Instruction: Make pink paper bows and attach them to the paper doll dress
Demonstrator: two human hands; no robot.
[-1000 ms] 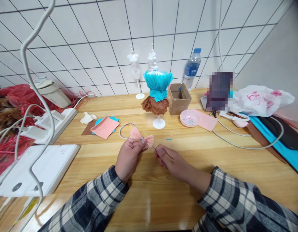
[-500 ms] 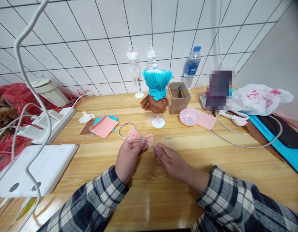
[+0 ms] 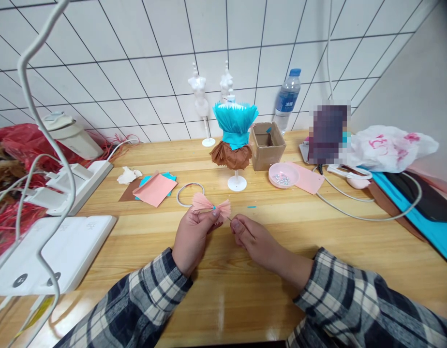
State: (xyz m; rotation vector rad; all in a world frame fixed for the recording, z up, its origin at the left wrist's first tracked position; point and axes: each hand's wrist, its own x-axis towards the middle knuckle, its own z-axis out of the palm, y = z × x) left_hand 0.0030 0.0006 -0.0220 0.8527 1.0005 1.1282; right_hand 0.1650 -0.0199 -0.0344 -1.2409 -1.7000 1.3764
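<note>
My left hand (image 3: 192,238) pinches a pink crepe-paper bow (image 3: 202,202) with a small blue band at its middle. The bow's pleated ends fan out to both sides. Close by on the right, my right hand (image 3: 258,241) is closed on a thin stick (image 3: 229,219), whose tip reaches the bow's right end; its kind and most of its length are hidden by my fingers. Behind the hands stands a small white dress form wearing a paper dress (image 3: 235,139), turquoise on top with a ruffled brown skirt.
Paper squares (image 3: 156,188) and a ring (image 3: 190,194) lie left of centre. At the right are a dish of small beads (image 3: 283,175), a cardboard box (image 3: 269,152) and a bottle (image 3: 288,99). A white cable (image 3: 31,92) hangs at the left, above a power strip (image 3: 96,176).
Hardly anything differs. The view has shifted very slightly, while both hands keep their places and their holds on the bow and the thin stick.
</note>
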